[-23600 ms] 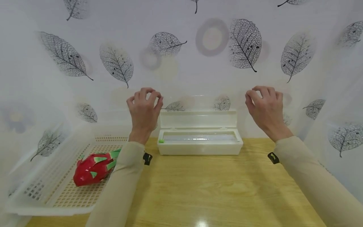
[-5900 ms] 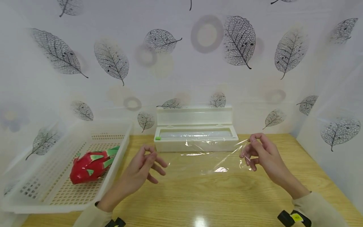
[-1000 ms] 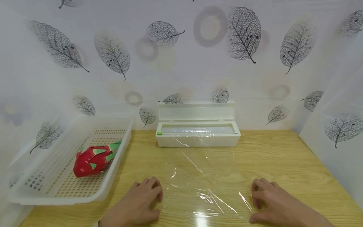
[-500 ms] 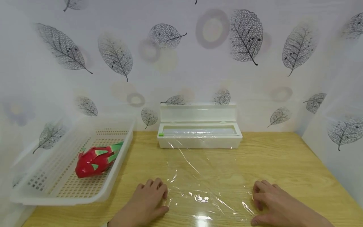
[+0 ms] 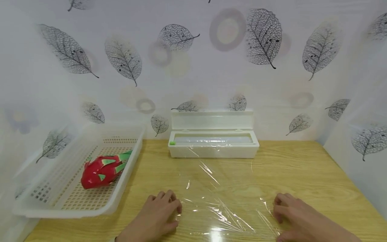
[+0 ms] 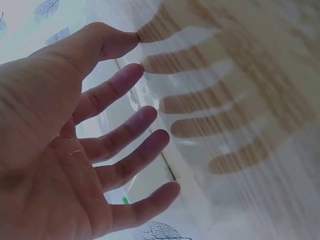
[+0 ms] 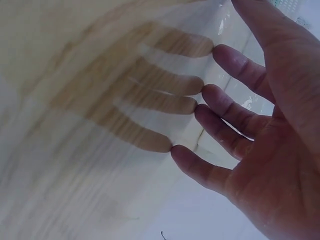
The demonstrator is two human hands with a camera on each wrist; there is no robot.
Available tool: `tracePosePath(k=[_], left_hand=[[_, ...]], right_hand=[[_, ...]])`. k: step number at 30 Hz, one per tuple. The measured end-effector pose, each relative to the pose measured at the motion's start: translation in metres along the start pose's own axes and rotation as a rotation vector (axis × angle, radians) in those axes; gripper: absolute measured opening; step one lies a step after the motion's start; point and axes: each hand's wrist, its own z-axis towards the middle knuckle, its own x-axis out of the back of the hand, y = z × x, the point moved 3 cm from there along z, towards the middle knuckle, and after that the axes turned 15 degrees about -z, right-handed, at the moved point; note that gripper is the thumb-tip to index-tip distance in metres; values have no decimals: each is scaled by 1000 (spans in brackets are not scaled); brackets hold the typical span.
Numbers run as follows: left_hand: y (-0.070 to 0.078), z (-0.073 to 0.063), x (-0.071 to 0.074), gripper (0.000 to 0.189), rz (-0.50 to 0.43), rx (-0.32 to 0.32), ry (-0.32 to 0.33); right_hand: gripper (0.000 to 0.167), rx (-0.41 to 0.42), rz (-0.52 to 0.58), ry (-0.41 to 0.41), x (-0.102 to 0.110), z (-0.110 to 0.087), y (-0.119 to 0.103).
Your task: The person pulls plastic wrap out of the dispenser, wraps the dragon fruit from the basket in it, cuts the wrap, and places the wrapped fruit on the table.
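A clear sheet of cling film [image 5: 217, 188] stretches from the white dispenser box [image 5: 213, 150] toward the near side of the wooden table. The box stands at the back with its lid raised, a film roll [image 5: 213, 139] inside and a green slider [image 5: 172, 143] on its left end. My left hand [image 5: 154, 215] rests its fingertips on the tabletop at the film's left edge; the left wrist view shows its fingers [image 6: 131, 135] spread. My right hand [image 5: 302, 220] does likewise at the right edge, fingers [image 7: 225, 107] apart with tips touching the surface in the right wrist view.
A white perforated plastic basket [image 5: 121, 188] stands on the left of the table, holding a red and green dragon fruit [image 5: 101, 171]. A leaf-patterned white curtain [image 5: 193, 77] closes off the back and sides. Wood surface [image 5: 302, 168] lies right of the film.
Both hands were raised beside the box at first. Later the film was pulled partway out; now it reaches the near side. Over the last second the right hand has shifted slightly right.
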Motion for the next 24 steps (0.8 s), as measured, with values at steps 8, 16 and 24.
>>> tracePosePath(k=[8,16,24], left_hand=[[-6,-3,1,21,-57,25,-32],[-1,-1,26,19,-54,-12,50],[12,18,77,18,58,-101,88]], right_hand=[[35,-113,149,-279,9,-2,20],[64,-41,-103,21,9,31,7],[61,26,-117,-117,-7,45,4]])
